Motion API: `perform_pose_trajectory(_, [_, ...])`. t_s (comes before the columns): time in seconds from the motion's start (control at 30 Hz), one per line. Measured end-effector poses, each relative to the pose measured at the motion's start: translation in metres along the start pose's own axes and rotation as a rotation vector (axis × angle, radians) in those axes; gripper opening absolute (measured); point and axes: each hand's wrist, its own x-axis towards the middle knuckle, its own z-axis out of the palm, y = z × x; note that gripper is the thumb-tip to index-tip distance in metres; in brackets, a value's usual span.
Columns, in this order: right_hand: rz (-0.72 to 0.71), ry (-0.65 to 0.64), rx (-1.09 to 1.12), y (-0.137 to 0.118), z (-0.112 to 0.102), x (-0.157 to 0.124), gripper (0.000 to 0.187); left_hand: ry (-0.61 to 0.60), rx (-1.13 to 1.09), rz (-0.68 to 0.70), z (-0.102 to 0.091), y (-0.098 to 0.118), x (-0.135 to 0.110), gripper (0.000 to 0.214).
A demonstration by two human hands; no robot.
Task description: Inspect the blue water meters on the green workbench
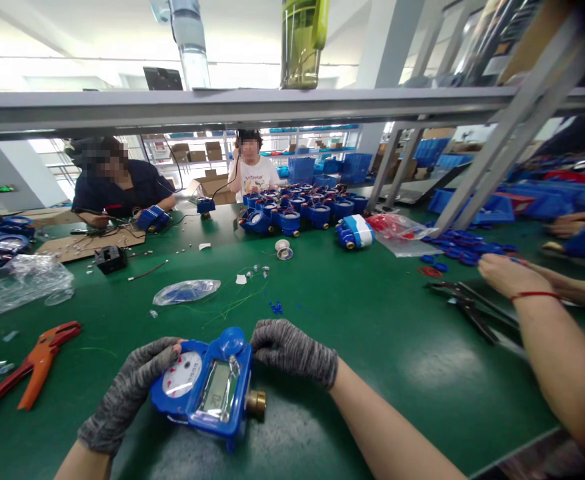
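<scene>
A blue water meter (242,373) with a round white dial and a small display lies tilted near the front of the green table, its brass pipe end pointing right. My left hand (129,383), in a grey knitted glove with bare fingertips, is closed on the meter's left rim, thumb on top beside the dial. My right hand (295,350), gloved alike, has its fingers curled together against the meter's upper right side. Whatever they pinch there is hidden. Just beyond the meter lie small blue pieces (276,307) and thin green wire (232,305).
Orange-handled cutters (39,363) lie left; pliers (465,310) lie right, near a co-worker's hand (505,275). Further off are a clear plastic bag (187,292), a wire spool (283,250) and several blue meters (288,220). A shelf (252,107) crosses above; two people sit opposite.
</scene>
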Motion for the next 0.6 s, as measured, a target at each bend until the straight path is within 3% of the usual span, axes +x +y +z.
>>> perform_pose_trajectory(0.13, [0.046, -0.060, 0.017, 0.000, -0.005, -0.009, 0.023, -0.017, 0.012, 0.002, -0.003, -0.001, 0.001, 0.029])
perform_pose_trajectory(0.2, [0.124, -0.026, 0.114, 0.002, -0.002, -0.009, 0.026, -0.019, 0.042, 0.008, -0.004, -0.001, 0.002, 0.032])
perform_pose_trajectory(0.3, [0.322, 0.079, 0.460, 0.005, 0.013, -0.003, 0.029, 0.006, 0.067, 0.010, -0.006, -0.001, 0.003, 0.036])
perform_pose_trajectory(0.4, [0.481, 0.047, 0.788, 0.008, 0.028, 0.003, 0.036, 0.005, 0.061, 0.004, -0.007, -0.001, 0.002, 0.037])
perform_pose_trajectory(0.6, [0.469, -0.061, 0.928, 0.015, 0.035, 0.003, 0.037, -0.004, 0.021, -0.014, -0.008, -0.006, 0.003, 0.035])
